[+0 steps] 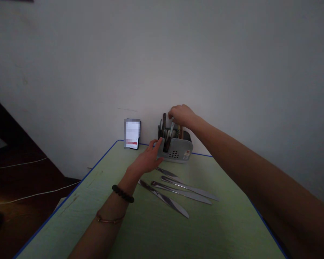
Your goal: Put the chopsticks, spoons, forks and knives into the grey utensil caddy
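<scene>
A grey cutlery holder [178, 148] with round holes in its front stands at the back of the table, with utensils upright in it. My left hand [147, 158] holds its left side, with the fingers on the rim and the thumb low by the front. Above the holder, my right hand [182, 114] is closed on the top of a flat silvery utensil [172, 128]; its lower end is down among the others. A dark-handled utensil [164, 124] stands just left of it. In front lie several table knives [178, 192], blades pointing right.
A phone [133, 135] with a lit screen leans on the wall [156, 54], left of the holder. The green table [162, 233] has a blue edge and meets the wall at the back. White cables [37, 192] run over the dark floor at the left.
</scene>
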A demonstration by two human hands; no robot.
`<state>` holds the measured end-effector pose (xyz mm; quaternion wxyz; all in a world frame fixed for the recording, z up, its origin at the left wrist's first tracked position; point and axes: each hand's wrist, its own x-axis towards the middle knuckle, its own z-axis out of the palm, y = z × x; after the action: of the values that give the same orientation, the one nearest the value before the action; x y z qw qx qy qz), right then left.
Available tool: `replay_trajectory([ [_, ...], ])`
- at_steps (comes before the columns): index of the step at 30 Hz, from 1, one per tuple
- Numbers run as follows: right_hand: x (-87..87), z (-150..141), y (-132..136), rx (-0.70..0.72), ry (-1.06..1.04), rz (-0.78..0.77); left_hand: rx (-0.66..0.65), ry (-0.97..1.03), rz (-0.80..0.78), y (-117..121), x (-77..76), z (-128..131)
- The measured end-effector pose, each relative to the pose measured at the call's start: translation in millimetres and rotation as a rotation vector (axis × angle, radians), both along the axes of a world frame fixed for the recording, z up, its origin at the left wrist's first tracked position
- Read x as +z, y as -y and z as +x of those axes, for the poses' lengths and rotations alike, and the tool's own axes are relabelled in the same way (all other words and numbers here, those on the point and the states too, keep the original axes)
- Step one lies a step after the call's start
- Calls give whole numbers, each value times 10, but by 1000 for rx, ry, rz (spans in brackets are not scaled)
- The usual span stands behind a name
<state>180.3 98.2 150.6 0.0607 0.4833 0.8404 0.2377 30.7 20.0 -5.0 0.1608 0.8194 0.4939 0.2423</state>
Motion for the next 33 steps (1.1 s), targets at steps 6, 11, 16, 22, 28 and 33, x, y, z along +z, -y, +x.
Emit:
replay_trajectory([
  [6, -7, 32, -30, 22, -95, -9, 1, -17, 2, -8, -8, -2],
  [11, -218, 183, 146, 65, -275, 26, -3, -22, 15, 3, 0, 2],
  [16, -876, 515, 773, 73, -905, 118, -19, -72, -4, 48, 62, -18],
  [22, -1422, 870, 1176, -211, -721, -538, -76, -244, -111, 108, 160, -70],
  [28, -1625, 659, 1153, -239, -581, -708, -124, -486, -276, 32, 0, -61],
  [33, -1661, 545, 1162, -255, -555, -751, -30, -550, -270, -135, -190, -130],
])
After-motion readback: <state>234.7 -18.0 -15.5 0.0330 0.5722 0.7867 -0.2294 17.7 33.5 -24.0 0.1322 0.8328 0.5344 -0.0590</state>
